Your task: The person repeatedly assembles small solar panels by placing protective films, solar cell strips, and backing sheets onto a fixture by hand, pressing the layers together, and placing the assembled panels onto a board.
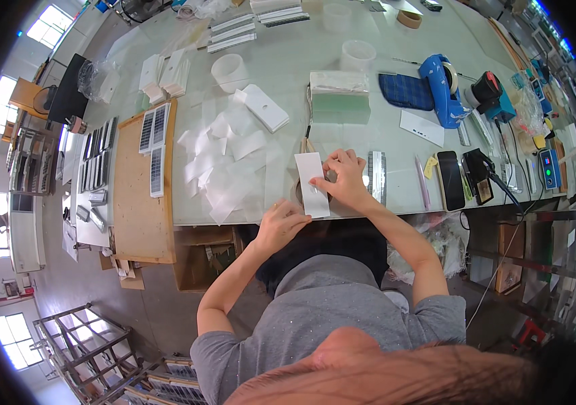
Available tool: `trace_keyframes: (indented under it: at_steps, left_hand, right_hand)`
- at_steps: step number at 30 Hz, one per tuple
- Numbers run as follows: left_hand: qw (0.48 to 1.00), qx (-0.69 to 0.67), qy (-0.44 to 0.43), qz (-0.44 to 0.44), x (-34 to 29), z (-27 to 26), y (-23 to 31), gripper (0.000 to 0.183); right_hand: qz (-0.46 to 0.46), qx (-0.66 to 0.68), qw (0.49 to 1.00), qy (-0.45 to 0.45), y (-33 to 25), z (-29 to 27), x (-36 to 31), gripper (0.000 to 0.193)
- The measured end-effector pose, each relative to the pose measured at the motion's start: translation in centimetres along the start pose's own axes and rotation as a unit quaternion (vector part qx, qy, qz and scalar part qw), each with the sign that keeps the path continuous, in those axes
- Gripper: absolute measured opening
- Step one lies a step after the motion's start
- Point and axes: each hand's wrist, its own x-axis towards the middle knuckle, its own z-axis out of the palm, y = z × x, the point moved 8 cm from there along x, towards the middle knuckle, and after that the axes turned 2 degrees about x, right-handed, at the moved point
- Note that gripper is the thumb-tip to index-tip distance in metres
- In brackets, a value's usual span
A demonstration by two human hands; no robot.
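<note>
A white rectangular strip [307, 169], flat like a card or thin plate, lies slanted at the table's near edge. My right hand [346, 178] grips its right side, with the thumb pressed on the face near a small mark. My left hand [280, 228] has its fingers pinched together at the strip's lower left corner. Part of a dark round thing shows from under the strip; its kind is hidden. Left of the strip lies a loose heap of translucent white film pieces [224, 165]. Behind the heap is a stack of white plates [266, 108] with holes.
A blue tape dispenser [442, 91], a dark checked cloth [406, 91] and a phone [450, 180] are on the right. Small solar panels [156, 128] rest on a wooden board [129, 216] at left. Translucent tubs [229, 72] and a pale green block [340, 108] stand farther back.
</note>
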Motion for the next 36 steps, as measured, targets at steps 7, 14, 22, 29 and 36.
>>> trace_keyframes:
  at_steps: [7,14,22,29,36]
  left_hand:
    - [0.997,0.035,-0.052,0.043,0.7,0.5,0.2,0.010]
    - [0.986,0.132,-0.073,0.067,1.7,1.8,1.2,0.032]
    - [0.998,0.047,-0.028,0.031,4.7,-1.4,1.8,0.032]
    - [0.872,-0.424,-0.089,-0.225,6.7,-1.8,-2.9,0.024]
    - [0.792,-0.359,-0.142,-0.473,-1.4,2.5,-7.6,0.038]
  right_hand:
    - [0.003,-0.020,1.000,-0.012,-0.3,-0.2,-0.1,0.039]
    - [0.008,0.025,0.997,0.068,-0.8,-1.7,0.1,0.058]
    - [-0.315,-0.175,0.933,0.001,-7.9,-3.3,-3.0,0.029]
    - [-0.108,-0.011,0.991,0.083,-7.5,-8.2,1.7,0.025]
    - [0.142,0.011,0.988,-0.066,2.5,-1.4,-0.3,0.043]
